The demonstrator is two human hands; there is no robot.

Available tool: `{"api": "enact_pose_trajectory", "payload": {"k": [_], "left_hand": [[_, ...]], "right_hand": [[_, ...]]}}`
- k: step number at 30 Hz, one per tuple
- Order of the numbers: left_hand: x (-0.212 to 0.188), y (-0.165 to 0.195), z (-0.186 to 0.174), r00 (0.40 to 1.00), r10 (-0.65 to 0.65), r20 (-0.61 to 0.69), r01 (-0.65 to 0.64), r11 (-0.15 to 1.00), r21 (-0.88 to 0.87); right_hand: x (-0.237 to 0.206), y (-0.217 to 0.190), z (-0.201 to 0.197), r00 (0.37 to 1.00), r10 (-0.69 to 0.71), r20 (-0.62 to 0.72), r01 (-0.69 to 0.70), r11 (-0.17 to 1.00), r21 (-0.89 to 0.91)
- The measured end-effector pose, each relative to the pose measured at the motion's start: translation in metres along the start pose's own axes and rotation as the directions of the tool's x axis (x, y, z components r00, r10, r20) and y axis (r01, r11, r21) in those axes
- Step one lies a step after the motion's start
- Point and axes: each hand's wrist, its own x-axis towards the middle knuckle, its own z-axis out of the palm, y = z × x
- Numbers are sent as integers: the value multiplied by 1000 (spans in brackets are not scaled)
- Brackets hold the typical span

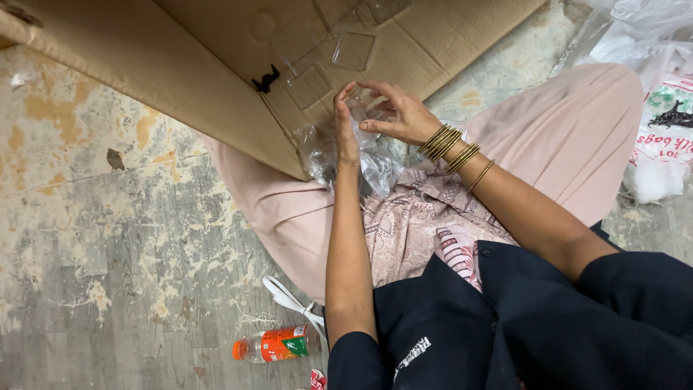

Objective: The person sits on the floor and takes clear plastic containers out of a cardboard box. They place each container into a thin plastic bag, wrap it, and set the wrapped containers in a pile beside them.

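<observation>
My left hand (346, 127) and my right hand (395, 114) meet over my lap, both closed on a small clear plastic container (363, 107) that is hard to make out. Below them lies a crumpled clear plastic bag (375, 166) on my pink patterned clothing. Several gold bangles (451, 148) ring my right wrist. Just beyond my hands an open cardboard box (216, 72) lies tipped toward me, with clear square plastic lids or containers (353, 50) inside.
A small bottle with an orange cap and label (273, 346) lies on the worn grey floor near my left elbow, beside a white strap (289, 300). Plastic bags (660, 108) are piled at the right edge.
</observation>
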Motion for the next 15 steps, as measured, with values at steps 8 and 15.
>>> {"api": "enact_pose_trajectory", "payload": {"k": [8,15], "left_hand": [[0,-1,-1,1000,-13,-10,14,999,50],[-4,5,3,999,-29,-15,30,998,59]], "right_hand": [[0,3,0,1000,0,11,0,999,43],[-2,2,2,999,-52,-5,51,995,-91]]}}
